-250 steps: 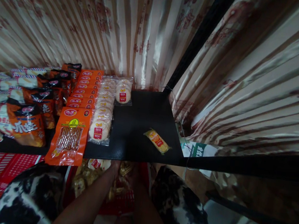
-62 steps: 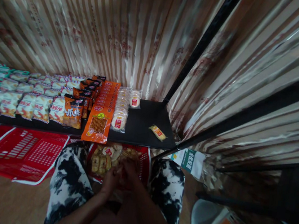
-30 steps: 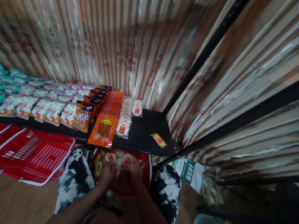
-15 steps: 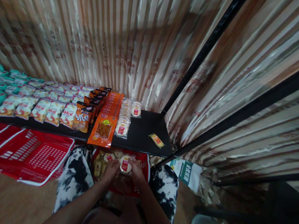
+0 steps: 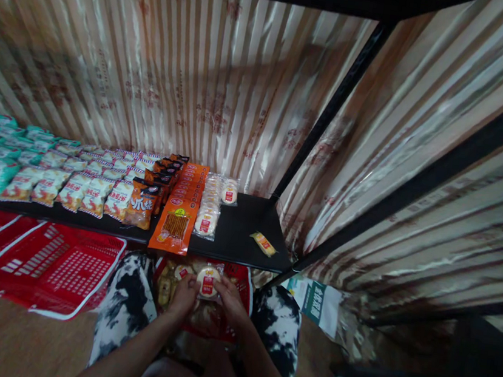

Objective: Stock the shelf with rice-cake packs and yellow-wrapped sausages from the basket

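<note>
Both hands hold one round rice-cracker packet (image 5: 208, 279) with a red label, just above a red basket (image 5: 244, 279) that sits between my knees. My left hand (image 5: 184, 294) grips its left edge and my right hand (image 5: 228, 296) grips its right edge, fingers closed. The basket holds more snack packets (image 5: 167, 279). Ahead is a black shelf (image 5: 236, 235) with a row of the same round cracker packets (image 5: 208, 210) and one more at the back (image 5: 229, 192). A single yellow snack bar (image 5: 263, 244) lies alone on the shelf's right part.
Orange packets (image 5: 176, 225), dark orange bags (image 5: 142, 205) and white and teal bags (image 5: 28, 173) fill the shelf's left side. Flat red baskets (image 5: 53, 259) lie on the wooden floor at left. A striped curtain hangs behind; a black post (image 5: 329, 112) stands at the shelf's right corner.
My hands picked a round cracker packet out of the basket and lifted it a little toward the shelf. The view has tilted upward slightly.
</note>
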The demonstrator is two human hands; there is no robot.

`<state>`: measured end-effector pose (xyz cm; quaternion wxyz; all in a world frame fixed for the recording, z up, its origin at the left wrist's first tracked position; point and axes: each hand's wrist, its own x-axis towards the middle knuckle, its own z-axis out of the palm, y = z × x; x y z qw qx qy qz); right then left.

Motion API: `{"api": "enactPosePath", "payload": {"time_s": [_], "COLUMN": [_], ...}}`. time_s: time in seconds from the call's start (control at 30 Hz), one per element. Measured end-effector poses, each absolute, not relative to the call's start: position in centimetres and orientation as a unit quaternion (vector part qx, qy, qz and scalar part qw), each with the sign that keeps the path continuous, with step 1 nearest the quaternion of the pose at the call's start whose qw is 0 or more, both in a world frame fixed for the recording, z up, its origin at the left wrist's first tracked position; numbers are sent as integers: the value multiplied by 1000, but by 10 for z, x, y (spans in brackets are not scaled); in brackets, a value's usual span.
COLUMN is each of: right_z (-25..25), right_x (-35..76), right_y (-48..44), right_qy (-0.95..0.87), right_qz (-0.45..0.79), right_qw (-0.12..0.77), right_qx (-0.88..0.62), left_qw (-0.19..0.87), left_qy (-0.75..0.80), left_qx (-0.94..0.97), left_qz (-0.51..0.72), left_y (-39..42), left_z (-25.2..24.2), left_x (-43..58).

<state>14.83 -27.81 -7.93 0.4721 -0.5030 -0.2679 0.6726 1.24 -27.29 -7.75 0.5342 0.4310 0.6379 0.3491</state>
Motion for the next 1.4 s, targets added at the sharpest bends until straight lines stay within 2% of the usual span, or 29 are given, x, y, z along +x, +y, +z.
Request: {"api": "enactPosePath", "payload": {"time_s": [0.17,0.53,0.87,1.1,1.23,1.4], "right_z": [-70,-54,-23,-17,-18,-19], "right_x": [152,169,184,199,203,205], "right_y": [-279,-277,-266,-250,-241,-231], "right_qy": [-287,-355,-430,-526,-518,-489], "right_qz": [660,603,549,454,420,435], "right_qw": [466,445,449,370,357,366], "right_qx": [-514,-559,-560,-617,-654,-661], "left_qw": [527,582,488,451,436,428], "left_qy": [633,593,598,624,638,630], "left_qx": [430,391,510,527,533,543], "left_qz": [370,396,380,360,346,355], "left_y": [-271,-271,-258,-246,-238,-224], "left_z": [-69,-36,-30,-19,-16,-11], "left_x": [11,25,30,40,43,47]}}
